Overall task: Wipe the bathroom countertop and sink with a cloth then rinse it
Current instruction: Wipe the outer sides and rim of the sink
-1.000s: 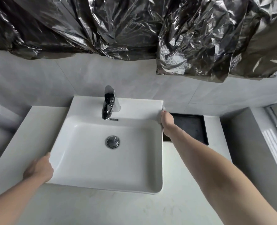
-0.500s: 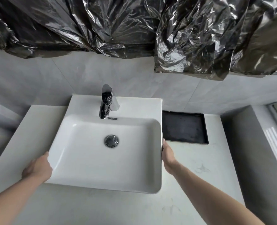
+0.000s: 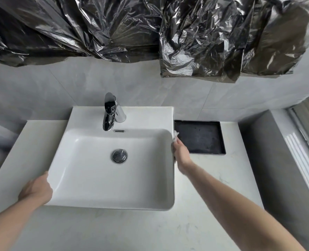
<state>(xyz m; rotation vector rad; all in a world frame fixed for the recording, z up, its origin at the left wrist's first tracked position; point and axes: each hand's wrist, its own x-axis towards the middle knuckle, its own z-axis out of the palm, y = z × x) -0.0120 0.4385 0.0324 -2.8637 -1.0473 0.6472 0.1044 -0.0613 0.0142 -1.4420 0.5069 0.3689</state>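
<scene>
A white rectangular sink [image 3: 88, 200] stands on the pale countertop [image 3: 200, 192], with a chrome tap [image 3: 108, 113] at its back and a metal drain [image 3: 119, 156] in the bowl. My left hand [image 3: 36, 189] grips the sink's front left rim. On the other side, my right hand [image 3: 181, 154] presses against the outer right wall of the sink. It holds a white cloth [image 3: 175, 135], of which only a small bit shows beyond the fingers.
A black shallow tray [image 3: 200, 137] lies on the countertop just right of the sink, close to my right hand. Crumpled black plastic sheeting [image 3: 195, 42] hangs over the wall above. A grey ledge and window frame [image 3: 298, 156] border the right side.
My right hand slid along the sink's right wall from the back corner toward me, then partway back again. The left hand stayed on the front left rim.
</scene>
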